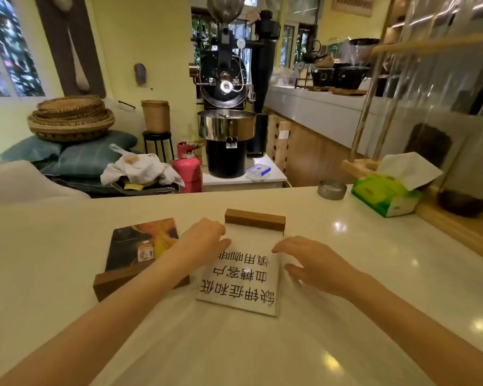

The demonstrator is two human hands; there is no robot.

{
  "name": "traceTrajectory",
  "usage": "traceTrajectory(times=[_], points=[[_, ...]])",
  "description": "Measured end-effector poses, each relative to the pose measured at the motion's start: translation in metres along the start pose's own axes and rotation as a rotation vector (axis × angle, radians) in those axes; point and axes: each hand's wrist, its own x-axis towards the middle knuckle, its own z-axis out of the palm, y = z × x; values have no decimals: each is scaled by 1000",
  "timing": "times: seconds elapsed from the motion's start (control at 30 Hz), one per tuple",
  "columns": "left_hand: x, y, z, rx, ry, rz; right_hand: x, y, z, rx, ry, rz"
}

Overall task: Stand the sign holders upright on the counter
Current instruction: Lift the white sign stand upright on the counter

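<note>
Both bare forearms reached forward and angled inward toward each other. The left hand (204, 240) lay palm down, fingers curled loosely, thumb pointing to the right. The right hand (315, 263) hovered palm down with fingers spread and slightly bent, its outline blurred. The two hands were near but apart.

Two sign holders lie flat on the white counter (346, 274). The white text sign (246, 280) has its wooden base (255, 220) at the far end. Left of that sign, touching its edge, lies the picture sign (140, 246), base nearest the person. The left hand (204, 238) rests on the text sign's left edge, fingers curled; the right hand (315, 263) hovers spread at its right edge. Far right of it sit a green tissue pack (385, 195) and a metal ashtray (331, 190).
</note>
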Motion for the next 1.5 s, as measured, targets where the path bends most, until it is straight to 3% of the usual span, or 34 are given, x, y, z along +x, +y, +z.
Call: traceTrajectory(times=[0.27,0.53,0.77,1.03,1.27,1.5], points=[[14,-6,12,-125,-67,-120,3,13,23,-331,260,-257],[14,-9,6,-309,-115,-175,4,23,30,-392,302,-331],[22,-16,-17,-502,-105,-185,14,32,12,-97,277,-276],[44,-24,-37,-786,-26,-91,40,43,-11,337,420,-36],[76,-15,-30,-552,235,-18,75,59,-21,514,504,125],[95,-16,-23,-506,309,-15,97,67,-23,647,505,213]])
